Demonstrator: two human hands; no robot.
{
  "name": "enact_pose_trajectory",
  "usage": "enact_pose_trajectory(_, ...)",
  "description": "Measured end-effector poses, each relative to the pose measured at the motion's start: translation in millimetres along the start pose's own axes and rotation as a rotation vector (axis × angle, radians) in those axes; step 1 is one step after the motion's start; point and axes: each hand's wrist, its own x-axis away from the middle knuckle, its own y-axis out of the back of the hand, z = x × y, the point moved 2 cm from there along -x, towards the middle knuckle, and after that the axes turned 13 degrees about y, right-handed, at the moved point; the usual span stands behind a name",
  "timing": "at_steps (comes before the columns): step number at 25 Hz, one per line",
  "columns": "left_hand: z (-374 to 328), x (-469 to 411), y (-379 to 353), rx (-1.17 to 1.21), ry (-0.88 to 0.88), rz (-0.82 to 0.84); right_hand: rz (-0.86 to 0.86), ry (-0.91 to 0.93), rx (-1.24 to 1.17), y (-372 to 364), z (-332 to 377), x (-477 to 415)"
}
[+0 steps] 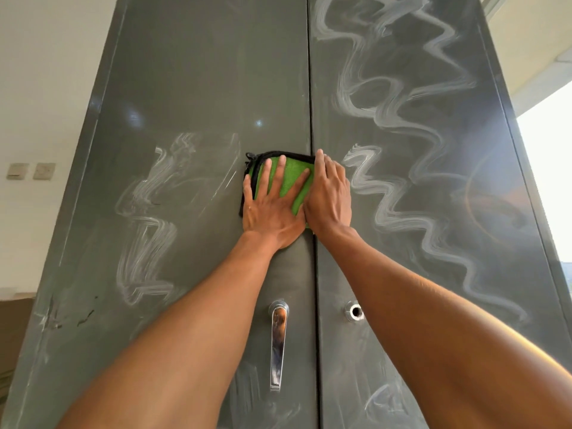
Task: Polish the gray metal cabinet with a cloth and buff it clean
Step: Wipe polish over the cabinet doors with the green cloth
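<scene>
Green cloth (286, 181), 2 hands pressing, gray cabinet (201, 72)

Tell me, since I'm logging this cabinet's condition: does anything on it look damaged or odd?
Yes. The right door has a bare round hole where a handle seems missing, while the left door has a chrome handle. Dark scuff marks mar the left door's lower left. The white wavy streaks look like unbuffed polish.

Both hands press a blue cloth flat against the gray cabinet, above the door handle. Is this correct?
No: the head view shows the cloth is green, not blue. The left hand and right hand press it flat against the gray cabinet, above the door handle.
</scene>
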Motion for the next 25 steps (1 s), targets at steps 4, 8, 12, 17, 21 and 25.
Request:
enact_pose_trajectory(4,-11.5,-59.5,12.4,0.002,0.029,-0.023,-0.009,0.023,0.009,-0.3,-14.7,-53.5)
enact_pose_trajectory(8,-18.1,-121.6,38.8,0.003,0.049,-0.032,-0.045,-0.016,0.019,-3.0,-25.3,-120.0)
enact_pose_trajectory(12,-26.4,-190.9,62.2,0.014,0.054,-0.026,-0.05,-0.018,0.04,-5.3,-41.0,-186.3)
enact_pose_trajectory(17,-31.2,-246.1,87.1,0.036,0.058,-0.002,0.02,0.021,0.044,0.8,-49.0,-217.8)
enact_pose_trajectory(21,-24.7,-197.3,68.7,0.05,0.068,0.004,0.037,0.03,0.044,3.7,-45.0,-174.2)
enact_pose_trajectory(25,-6.5,-100.1,45.7,0.058,0.068,0.036,0.12,-0.011,0.027,13.6,-20.4,-90.6)
